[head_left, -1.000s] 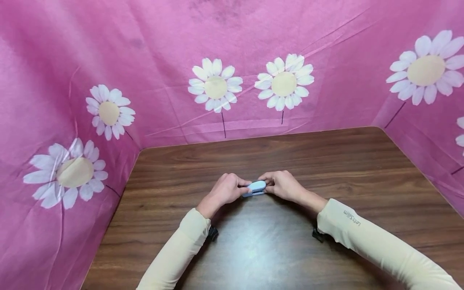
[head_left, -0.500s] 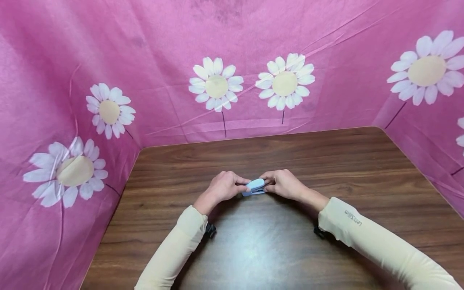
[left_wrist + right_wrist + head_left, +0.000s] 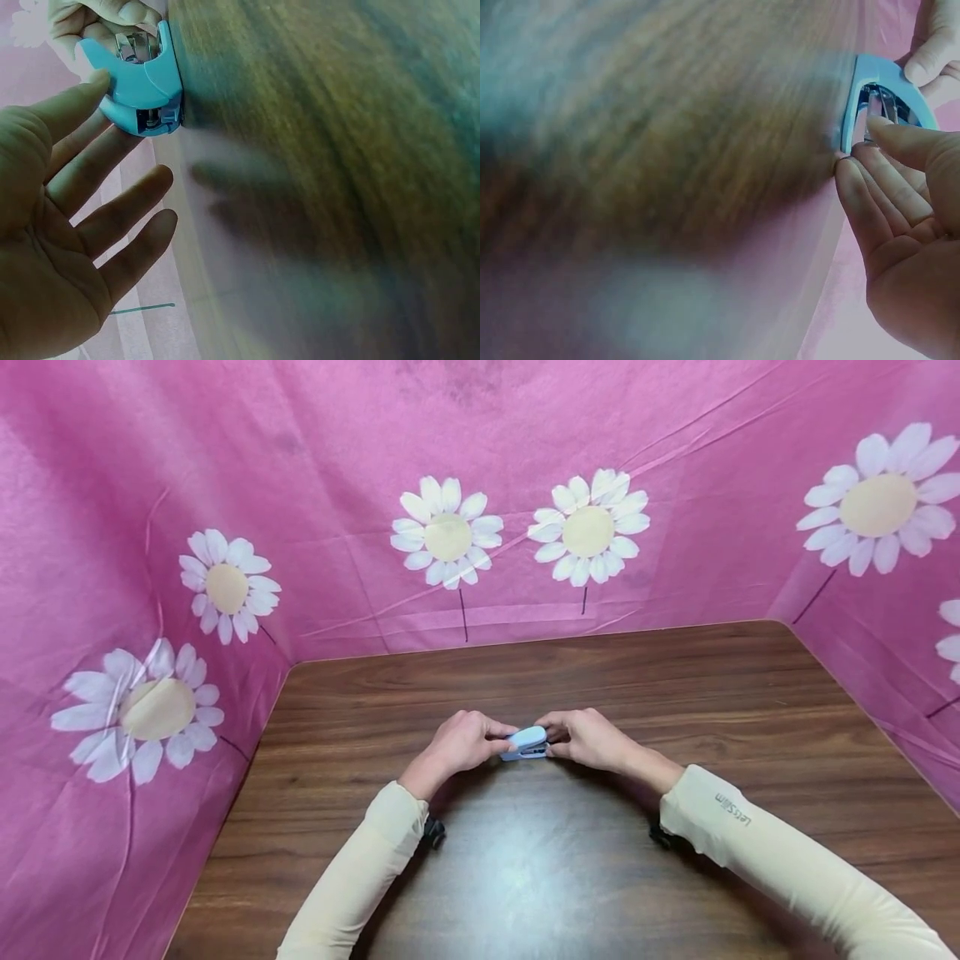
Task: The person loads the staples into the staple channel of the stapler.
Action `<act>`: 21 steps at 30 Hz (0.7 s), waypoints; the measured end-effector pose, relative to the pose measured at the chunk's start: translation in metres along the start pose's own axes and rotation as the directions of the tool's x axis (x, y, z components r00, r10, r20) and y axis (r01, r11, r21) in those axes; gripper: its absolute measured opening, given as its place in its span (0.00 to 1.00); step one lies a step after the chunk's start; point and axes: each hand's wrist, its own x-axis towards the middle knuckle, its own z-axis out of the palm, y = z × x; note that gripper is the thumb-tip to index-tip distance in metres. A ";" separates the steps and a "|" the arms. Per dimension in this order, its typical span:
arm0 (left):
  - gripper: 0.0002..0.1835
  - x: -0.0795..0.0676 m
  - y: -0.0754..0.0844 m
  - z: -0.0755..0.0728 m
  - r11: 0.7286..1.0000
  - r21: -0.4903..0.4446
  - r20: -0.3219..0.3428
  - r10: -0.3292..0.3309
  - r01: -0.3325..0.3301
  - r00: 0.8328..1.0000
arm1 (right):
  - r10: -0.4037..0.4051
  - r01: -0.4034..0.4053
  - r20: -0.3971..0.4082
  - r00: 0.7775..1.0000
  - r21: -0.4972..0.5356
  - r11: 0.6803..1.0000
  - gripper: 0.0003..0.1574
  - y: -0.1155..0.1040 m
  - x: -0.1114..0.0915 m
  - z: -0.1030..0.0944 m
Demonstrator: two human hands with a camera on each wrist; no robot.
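Observation:
A small light-blue stapler [image 3: 528, 742] stands on the wooden table between the two hands. My left hand [image 3: 463, 745] pinches its hinge end between thumb and fingers; in the left wrist view the ring and little fingers [image 3: 135, 247] spread away from it. At the other end, my right hand [image 3: 588, 739] holds the stapler's mouth. The right wrist view shows the thumb [image 3: 904, 142] reaching into the mouth by the metal staple channel [image 3: 875, 105], with fingertips at the base. A gap separates the blue top from the base. Whether staples lie inside cannot be made out.
Brown wood-grain table [image 3: 675, 685] surrounds the hands. A pink cloth [image 3: 337, 468] printed with white daisies hangs behind and at both sides. A dark device [image 3: 433, 832] sits at the left wrist, another [image 3: 660, 837] at the right.
The stapler's blue top has tilted up at the right end, so the gap above its base has widened. Both hands keep their hold and have barely shifted.

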 end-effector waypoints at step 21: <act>0.56 -0.055 -0.007 -0.036 0.951 0.254 -0.310 -0.094 0.177 0.946 | 0.032 -0.098 -0.221 0.975 -0.295 0.951 0.34 -0.031 -0.058 -0.064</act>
